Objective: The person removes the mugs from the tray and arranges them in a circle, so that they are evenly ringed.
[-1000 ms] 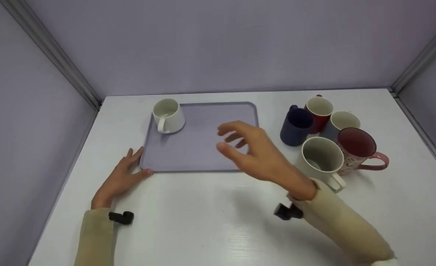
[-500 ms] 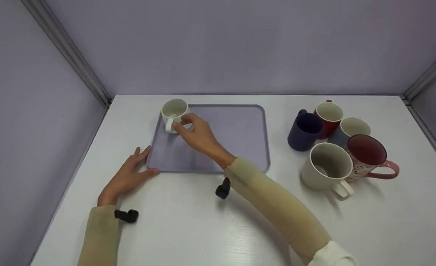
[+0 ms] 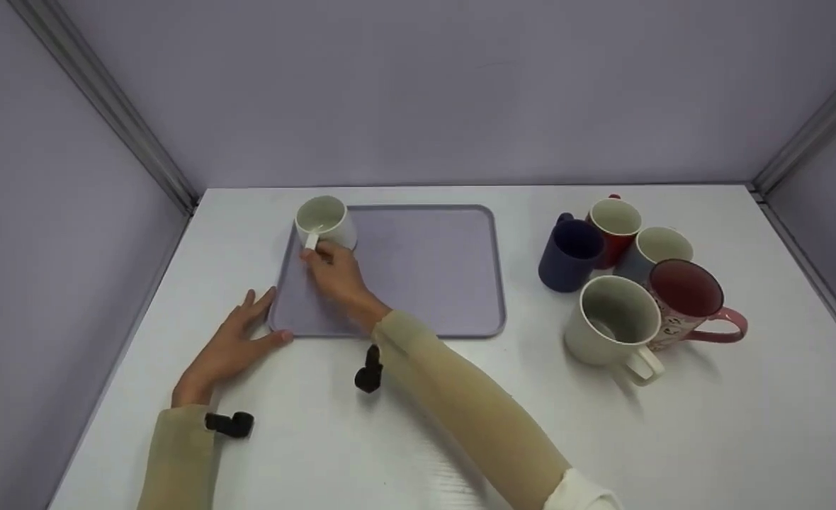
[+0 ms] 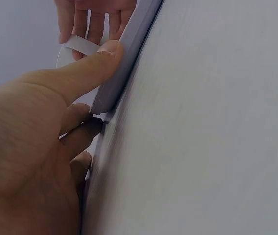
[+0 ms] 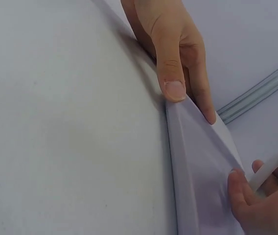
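Observation:
A white mug stands upright at the far left corner of a light purple tray, its handle toward the person. My right hand pinches that handle between thumb and fingers. At the tray's near left corner lies my left hand. Its thumb touches the front rim and its spread fingers touch the left edge; the left wrist view shows the thumb along the rim.
On the right is a group of mugs: dark blue, red, grey-blue, pink with a dark red inside, and a larger white one. Pale walls enclose the white table at the back and sides.
My right hand has moved left and away from the person across the tray to the white mug's handle, and its fingers have closed on it. The left hand stays at the tray corner.

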Action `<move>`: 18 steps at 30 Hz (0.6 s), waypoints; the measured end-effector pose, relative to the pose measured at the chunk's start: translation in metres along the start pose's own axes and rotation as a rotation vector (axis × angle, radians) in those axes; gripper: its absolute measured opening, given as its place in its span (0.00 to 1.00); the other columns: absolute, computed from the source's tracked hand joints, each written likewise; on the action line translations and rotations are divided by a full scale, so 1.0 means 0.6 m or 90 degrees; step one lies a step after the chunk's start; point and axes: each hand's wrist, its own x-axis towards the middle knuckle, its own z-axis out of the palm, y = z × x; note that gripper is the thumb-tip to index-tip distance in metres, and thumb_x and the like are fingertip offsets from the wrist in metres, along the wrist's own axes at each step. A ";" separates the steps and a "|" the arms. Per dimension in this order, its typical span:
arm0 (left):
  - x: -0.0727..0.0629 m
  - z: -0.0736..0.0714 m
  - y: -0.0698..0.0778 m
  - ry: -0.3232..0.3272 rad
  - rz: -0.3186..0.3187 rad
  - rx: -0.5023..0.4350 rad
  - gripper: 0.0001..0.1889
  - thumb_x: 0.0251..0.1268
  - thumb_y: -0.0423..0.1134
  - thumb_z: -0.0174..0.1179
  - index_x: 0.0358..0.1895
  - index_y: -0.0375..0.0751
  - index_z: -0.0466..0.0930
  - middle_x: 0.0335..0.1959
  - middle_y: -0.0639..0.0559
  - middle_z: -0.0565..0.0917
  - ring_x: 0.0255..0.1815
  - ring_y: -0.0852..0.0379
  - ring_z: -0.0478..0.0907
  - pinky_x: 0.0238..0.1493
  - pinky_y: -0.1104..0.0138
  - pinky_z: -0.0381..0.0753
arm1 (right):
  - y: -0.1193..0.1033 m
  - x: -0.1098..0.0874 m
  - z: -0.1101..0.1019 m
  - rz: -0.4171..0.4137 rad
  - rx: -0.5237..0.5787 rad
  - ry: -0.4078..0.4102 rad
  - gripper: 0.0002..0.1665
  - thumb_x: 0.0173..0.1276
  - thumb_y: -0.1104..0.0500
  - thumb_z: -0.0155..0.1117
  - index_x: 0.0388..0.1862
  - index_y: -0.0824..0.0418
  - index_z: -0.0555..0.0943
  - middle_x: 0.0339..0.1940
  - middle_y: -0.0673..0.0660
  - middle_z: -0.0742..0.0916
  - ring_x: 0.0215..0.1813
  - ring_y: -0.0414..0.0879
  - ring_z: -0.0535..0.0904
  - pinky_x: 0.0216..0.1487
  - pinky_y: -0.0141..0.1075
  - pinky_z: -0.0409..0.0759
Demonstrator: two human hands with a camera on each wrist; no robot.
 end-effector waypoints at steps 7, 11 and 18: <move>0.000 -0.001 0.002 -0.001 -0.006 0.010 0.51 0.70 0.68 0.66 0.89 0.62 0.48 0.90 0.43 0.34 0.88 0.26 0.25 0.79 0.24 0.32 | -0.001 -0.001 0.004 0.017 0.073 -0.008 0.13 0.84 0.60 0.58 0.51 0.63 0.89 0.50 0.55 0.92 0.51 0.44 0.85 0.52 0.30 0.82; -0.002 -0.001 0.003 0.000 -0.002 0.005 0.51 0.70 0.68 0.66 0.89 0.61 0.48 0.90 0.42 0.34 0.88 0.26 0.26 0.80 0.24 0.32 | -0.005 -0.004 -0.002 0.033 0.107 -0.011 0.12 0.84 0.62 0.58 0.49 0.64 0.89 0.47 0.54 0.93 0.57 0.51 0.87 0.60 0.37 0.84; -0.005 -0.008 0.000 0.002 -0.003 -0.004 0.51 0.70 0.66 0.67 0.89 0.61 0.49 0.90 0.42 0.34 0.88 0.27 0.25 0.80 0.25 0.32 | -0.027 -0.012 -0.036 0.001 0.220 -0.069 0.12 0.83 0.67 0.56 0.51 0.73 0.85 0.50 0.65 0.91 0.60 0.58 0.88 0.68 0.45 0.85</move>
